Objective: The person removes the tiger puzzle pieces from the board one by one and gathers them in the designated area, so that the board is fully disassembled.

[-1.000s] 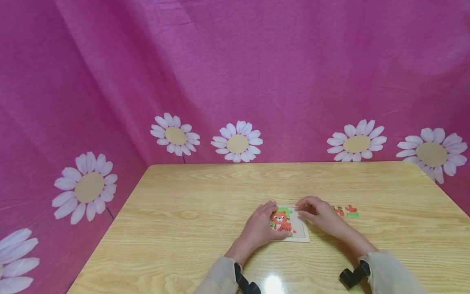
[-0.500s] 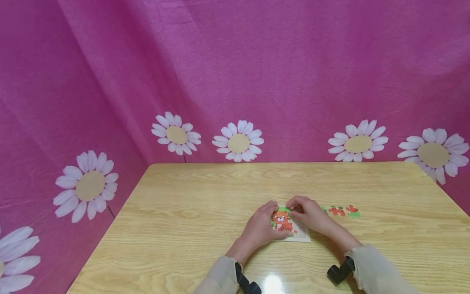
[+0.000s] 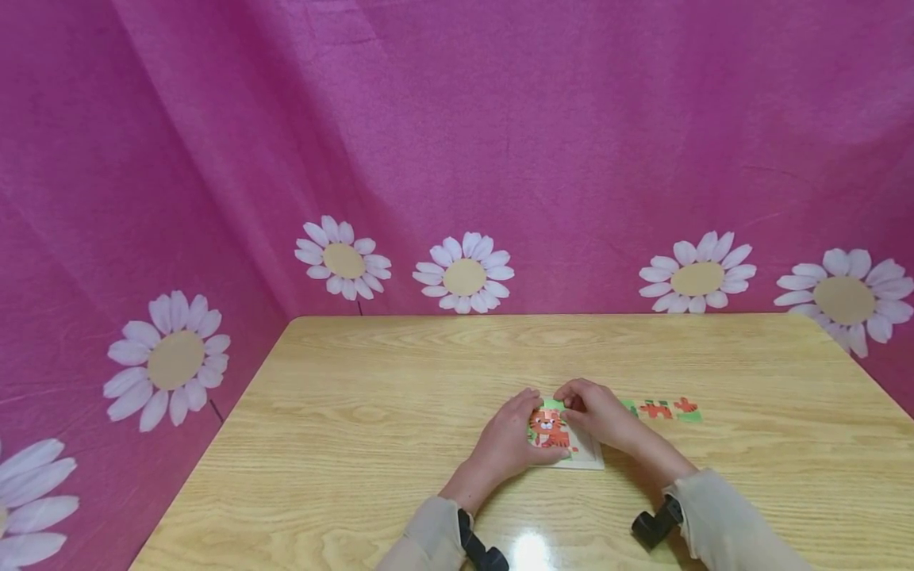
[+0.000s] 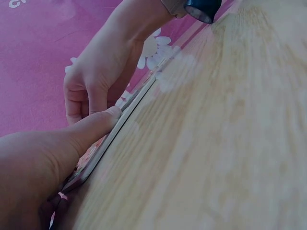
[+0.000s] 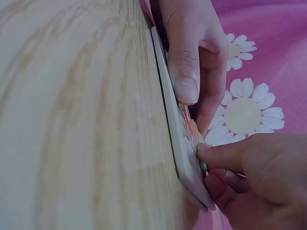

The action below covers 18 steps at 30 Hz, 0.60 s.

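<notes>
A pale-framed, square tiger puzzle board (image 3: 589, 455) lay well apart from the far edge of the yellowish wooden table (image 3: 428, 365), whose near edge was cut off. The left hand (image 3: 508, 438) gripped the board, covering its left edge; the right hand (image 3: 600, 414) pinched a small green puzzle piece (image 5: 205, 166), mostly hidden.

Gripping puzzle board (image 5: 181, 148) w/ L hand (image 5: 196, 50) from upper end of view, w/ thumb over its orange & green pict. (image 5: 193, 128). Near lower end of same board, pinching sm. green piece (image 5: 205, 166) betw. thumb & fingers of R hand (image 5: 264, 178). On L side of view, showing wood tabletop (image 5: 91, 120); behind hands, pink cloth (image 5: 283, 52) w/ 2 white daisies (image 5: 242, 115), both partly covered by same hands.
</notes>
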{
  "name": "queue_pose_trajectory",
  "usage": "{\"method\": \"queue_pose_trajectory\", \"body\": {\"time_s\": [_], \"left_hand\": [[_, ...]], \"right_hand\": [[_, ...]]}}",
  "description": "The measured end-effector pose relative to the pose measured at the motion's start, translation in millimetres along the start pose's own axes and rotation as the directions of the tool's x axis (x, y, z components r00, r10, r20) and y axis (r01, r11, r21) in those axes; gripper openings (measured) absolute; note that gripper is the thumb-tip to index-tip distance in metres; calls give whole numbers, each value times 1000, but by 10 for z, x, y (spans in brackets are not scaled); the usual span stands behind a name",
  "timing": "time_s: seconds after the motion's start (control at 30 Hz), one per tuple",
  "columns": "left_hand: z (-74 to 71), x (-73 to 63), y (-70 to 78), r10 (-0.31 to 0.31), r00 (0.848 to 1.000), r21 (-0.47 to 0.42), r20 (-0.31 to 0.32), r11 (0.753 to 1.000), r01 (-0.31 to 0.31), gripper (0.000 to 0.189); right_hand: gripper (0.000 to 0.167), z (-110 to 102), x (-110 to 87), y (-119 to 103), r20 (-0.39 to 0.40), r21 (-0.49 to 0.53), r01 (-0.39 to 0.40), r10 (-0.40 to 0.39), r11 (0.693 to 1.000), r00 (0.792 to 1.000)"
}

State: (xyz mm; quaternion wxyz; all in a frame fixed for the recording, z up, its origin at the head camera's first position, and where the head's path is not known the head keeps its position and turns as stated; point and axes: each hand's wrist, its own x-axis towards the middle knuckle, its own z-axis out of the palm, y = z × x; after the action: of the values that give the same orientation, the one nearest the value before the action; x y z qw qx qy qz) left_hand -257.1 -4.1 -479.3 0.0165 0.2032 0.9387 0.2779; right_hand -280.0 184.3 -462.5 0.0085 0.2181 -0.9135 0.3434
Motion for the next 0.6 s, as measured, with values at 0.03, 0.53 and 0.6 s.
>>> {"method": "queue_pose_trajectory", "body": {"time_s": [0.03,0.53,0.6], "left_hand": [[-1,-1,0,1,1000,-1,1,1000,-1,85],[-12,-13,7,5,1000,-7,2,1000,-5,86],[-14,-9,5,9,1000,-1,0,1000,-9,86]], "right_hand": [[16,0,-4,-1,-2,-2,7,-7,1000,1000],[17,55,-58,43,-108,5,63,-62,998,992],[18,67,-69,49,-131,4,68,-66,998,989]]}}
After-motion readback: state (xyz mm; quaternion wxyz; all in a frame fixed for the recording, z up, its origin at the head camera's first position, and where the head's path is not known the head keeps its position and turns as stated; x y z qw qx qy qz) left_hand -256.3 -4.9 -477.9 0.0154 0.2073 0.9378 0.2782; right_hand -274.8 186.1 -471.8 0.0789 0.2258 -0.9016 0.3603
